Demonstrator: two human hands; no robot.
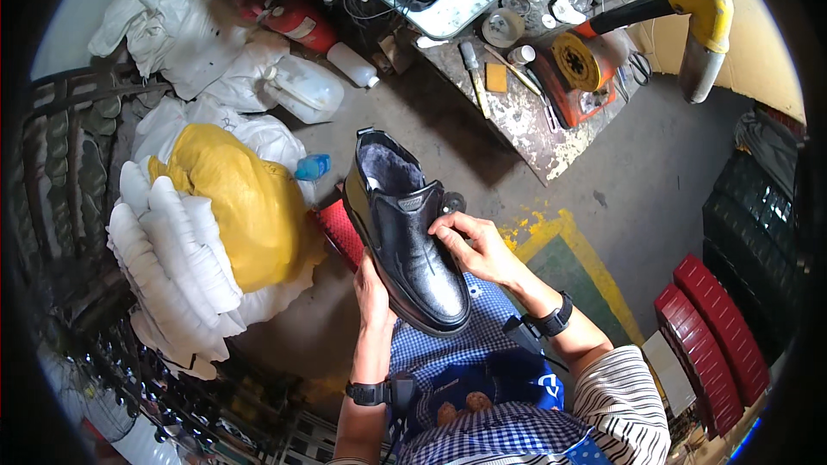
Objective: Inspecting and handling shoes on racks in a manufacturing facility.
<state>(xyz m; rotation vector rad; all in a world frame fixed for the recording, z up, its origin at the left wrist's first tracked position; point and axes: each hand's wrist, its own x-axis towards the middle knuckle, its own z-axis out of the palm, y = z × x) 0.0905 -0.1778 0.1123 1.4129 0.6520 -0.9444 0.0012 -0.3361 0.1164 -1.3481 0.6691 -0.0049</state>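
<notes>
A shiny black ankle boot (419, 251) with a dark fuzzy lining is held up in front of my apron, its toe toward me and its opening away. My left hand (372, 294) grips it from below, along the left edge of the sole. On the boot's right side, my right hand (475, 245) has its fingers curled in a pinch against the upper. Whatever those fingertips hold, if anything, is too small to make out. A small dark round object (453, 202) shows just beyond them, partly hidden. Each wrist wears a black strap.
A worn workbench (560, 151) at the far right carries an orange machine (579, 63), brushes and a yellow block (496, 77). Left are a yellow sack (237, 207) and white padding (172, 241). A red patterned object (340, 228) sits behind the boot. Red stacked pieces (711, 344) stand right.
</notes>
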